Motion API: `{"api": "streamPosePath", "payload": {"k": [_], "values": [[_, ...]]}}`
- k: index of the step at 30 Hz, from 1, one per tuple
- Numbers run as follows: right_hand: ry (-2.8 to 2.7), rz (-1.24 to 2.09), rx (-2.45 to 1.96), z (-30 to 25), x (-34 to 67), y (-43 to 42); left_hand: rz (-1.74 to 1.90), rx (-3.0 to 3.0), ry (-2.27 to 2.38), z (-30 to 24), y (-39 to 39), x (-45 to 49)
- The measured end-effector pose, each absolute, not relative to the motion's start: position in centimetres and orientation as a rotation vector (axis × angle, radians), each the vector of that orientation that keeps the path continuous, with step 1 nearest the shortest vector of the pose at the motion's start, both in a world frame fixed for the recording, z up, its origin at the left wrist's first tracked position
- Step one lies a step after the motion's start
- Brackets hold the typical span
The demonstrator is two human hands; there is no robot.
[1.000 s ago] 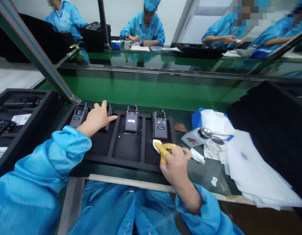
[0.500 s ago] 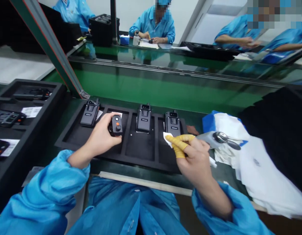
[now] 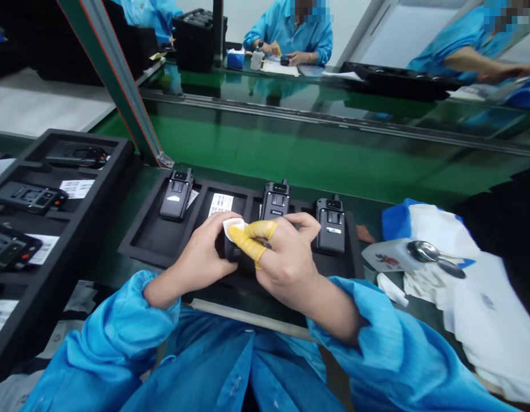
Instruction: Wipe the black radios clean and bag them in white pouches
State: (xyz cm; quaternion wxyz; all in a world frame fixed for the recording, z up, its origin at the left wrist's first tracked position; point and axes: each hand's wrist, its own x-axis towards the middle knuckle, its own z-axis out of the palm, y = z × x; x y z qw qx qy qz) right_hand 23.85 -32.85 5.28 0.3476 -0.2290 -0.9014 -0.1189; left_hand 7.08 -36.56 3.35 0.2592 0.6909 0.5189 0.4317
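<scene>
My left hand (image 3: 202, 249) is wrapped round a black two-way radio (image 3: 233, 250), its end turned up toward me and mostly covered. In my right hand (image 3: 286, 246), with yellow covers on the fingers, a small white wipe (image 3: 233, 229) is pinched and pressed against the end of that radio. Both hands are above a black foam tray (image 3: 138, 240) with compartments. Other radios lie in it: one at the left (image 3: 176, 195), one in the middle (image 3: 275, 201) partly behind my right hand, and one at the right (image 3: 331, 224). A barcode label sheet (image 3: 221, 204) lies in another compartment.
A second foam tray (image 3: 114, 171) with several radios and labels stands at the left. To the right are a plastic bottle (image 3: 387, 256), a blue box of white wipes (image 3: 396, 222) and white sheets (image 3: 492, 297). Beyond the green partition (image 3: 265, 137), co-workers in blue sit at a bench.
My right hand has moved left from the right-hand radio, bringing the wipe onto the end of the radio in my left hand. The camera view has shifted slightly.
</scene>
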Motion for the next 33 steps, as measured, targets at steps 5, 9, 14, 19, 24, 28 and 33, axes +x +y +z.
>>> {"api": "streamPosePath", "payload": {"k": [5,9,14,19,24,28,33], "values": [[-2.362,-0.296,-0.625,5.6,25.2,-32.3,1.154,1.885,1.384,3.4,-36.4,7.0],[-2.308,-0.387,-0.704,5.7,25.5,-31.9,1.161,1.889,1.412,3.3,-36.5,6.8],[-2.308,-0.429,-0.568,5.7,24.2,-32.6,1.138,1.895,1.439,3.3,-36.6,6.7],[-2.289,-0.524,-0.636,5.7,24.1,-32.8,1.130,1.833,1.486,3.2,-36.7,6.8],[-2.290,-0.474,-0.687,6.1,24.6,-32.4,1.146,1.838,1.479,3.1,-36.8,6.6],[-2.307,-0.410,-0.618,6.3,23.8,-32.5,1.177,1.860,1.449,3.2,-36.9,6.6],[-2.391,-0.293,-0.534,6.3,23.3,-32.5,1.161,1.833,1.445,3.4,-36.9,6.6]]}}
